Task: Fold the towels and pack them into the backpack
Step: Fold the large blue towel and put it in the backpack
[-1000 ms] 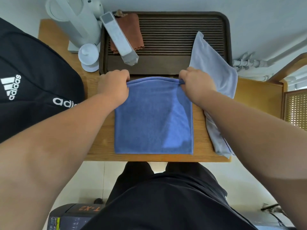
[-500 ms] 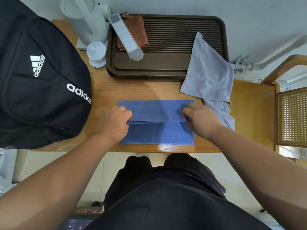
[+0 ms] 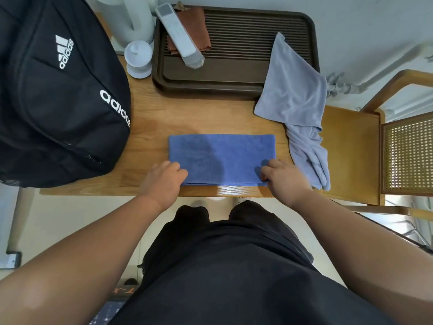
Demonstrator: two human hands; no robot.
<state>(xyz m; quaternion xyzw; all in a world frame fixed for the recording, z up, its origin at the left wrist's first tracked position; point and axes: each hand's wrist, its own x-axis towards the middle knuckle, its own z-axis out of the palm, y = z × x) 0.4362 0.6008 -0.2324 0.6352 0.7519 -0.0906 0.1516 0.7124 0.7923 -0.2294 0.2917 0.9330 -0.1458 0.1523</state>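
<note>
The blue towel (image 3: 221, 158) lay folded into a long flat rectangle on the wooden table (image 3: 199, 118), its near edge close to the table's front edge; the stacked layers showed along that near edge. The left hand (image 3: 164, 181) sat at the towel's near left corner, fingers curled down over the cloth and pinching its edge; the right hand (image 3: 283, 177) did the same at the near right corner, fingers bent and closed on the fabric (how much cloth lay inside each grasp could not be seen from above). The grey towel (image 3: 295, 99) lay unfolded and rumpled to the right, its upper part draped over the corner of the dark brown tray (image 3: 234, 83), its lower part bunched and trailing toward the table's right front corner, just beside the right hand but apart from the blue towel; the black backpack (image 3: 56, 97) rested on the left end of the table, well apart from the blue towel. On the tray lay a rust-coloured cloth (image 3: 201, 29) with a pale long box (image 3: 180, 36) tilted across it; a white kettle (image 3: 133, 19) and a small white lid (image 3: 138, 57) stood between backpack and tray; a wooden chair (image 3: 351, 151) stood to the right.
</note>
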